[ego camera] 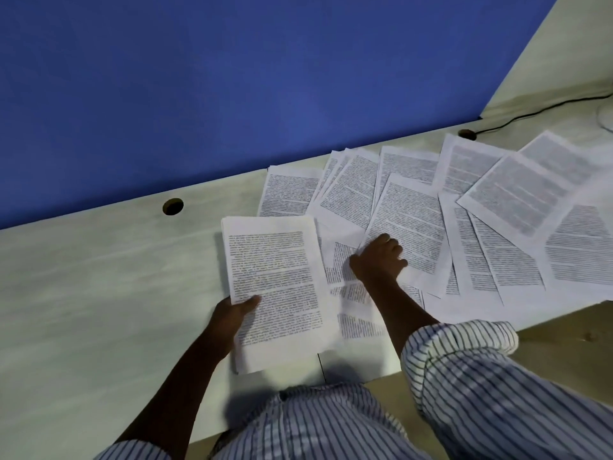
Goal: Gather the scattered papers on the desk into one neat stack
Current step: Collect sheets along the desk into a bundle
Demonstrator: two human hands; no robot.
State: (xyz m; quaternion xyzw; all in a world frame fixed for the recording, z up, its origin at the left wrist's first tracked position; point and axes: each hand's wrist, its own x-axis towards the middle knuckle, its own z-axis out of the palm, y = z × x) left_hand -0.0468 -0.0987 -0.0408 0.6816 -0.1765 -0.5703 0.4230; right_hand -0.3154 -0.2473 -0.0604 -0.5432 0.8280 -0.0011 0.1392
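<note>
Two hands are at work over the pale, faintly streaked desk (99, 293). The left hand (232, 313) holds one stack (275, 287) of printed sheets by its left edge, thumb on top and fingers curled beneath, the stack tilted slightly and sitting near the middle of the desk with its near end at the desk's front edge. The right hand (378, 257) is just right of the stack, its fingers (394, 249) bent down onto the near-left corner of one loose sheet; I cannot tell whether it pinches that sheet or only presses on it. The scattered papers (497, 227) fan out to the right and far side, ten or more white rectangular sheets covered in dense black text and overlapping at all angles, so an exact count escapes me. The far ones lie close to the blue partition (232, 78) and the near-right ones reach the desk's front edge. A wide stretch of desk surface lies left of the stack. Two round cable holes show along the far edge, one on the left (172, 206) and one on the right (467, 134), where a single black cable (530, 114) runs off to the right. A rolled, striped sleeve (464, 343) covers the right forearm.
</note>
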